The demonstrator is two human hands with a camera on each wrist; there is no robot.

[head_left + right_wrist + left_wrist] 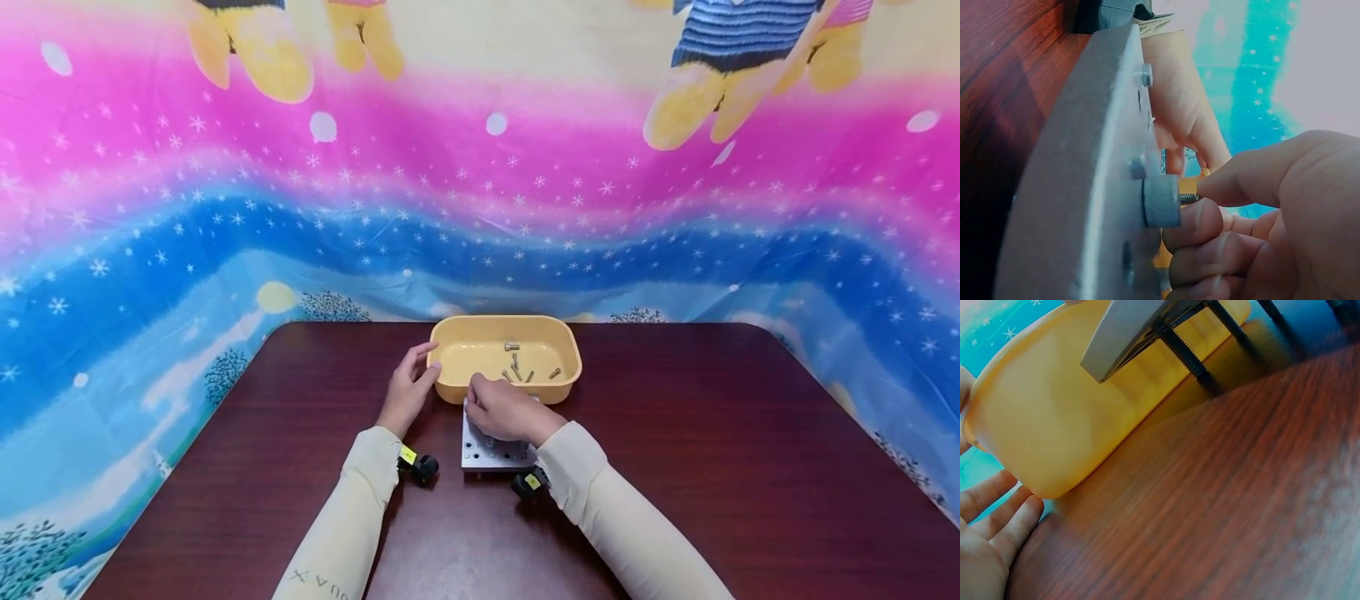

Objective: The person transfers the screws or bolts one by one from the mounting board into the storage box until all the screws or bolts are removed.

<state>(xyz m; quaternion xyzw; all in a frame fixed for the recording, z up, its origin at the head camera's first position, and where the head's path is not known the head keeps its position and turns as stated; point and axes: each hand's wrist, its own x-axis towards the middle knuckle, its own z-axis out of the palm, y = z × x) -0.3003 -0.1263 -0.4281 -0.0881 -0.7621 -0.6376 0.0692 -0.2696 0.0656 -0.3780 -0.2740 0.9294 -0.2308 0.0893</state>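
Observation:
My right hand is over a grey metal plate with holes and small studs. Thumb and index finger pinch a small screw; its threaded shank shows beside a round metal collar standing on the plate's face. The rest of the screw is hidden by the fingers. At the left end of a yellow plastic basin is my left hand, its fingers spread and fairly straight, thumb and index finger touching the rim. Several metal screws lie inside the basin.
The plate stands on threaded legs in front of the basin, raised above the dark reddish wooden table. A printed cloth hangs behind the table's far edge. Black wrist cameras sit close to the plate on both sides.

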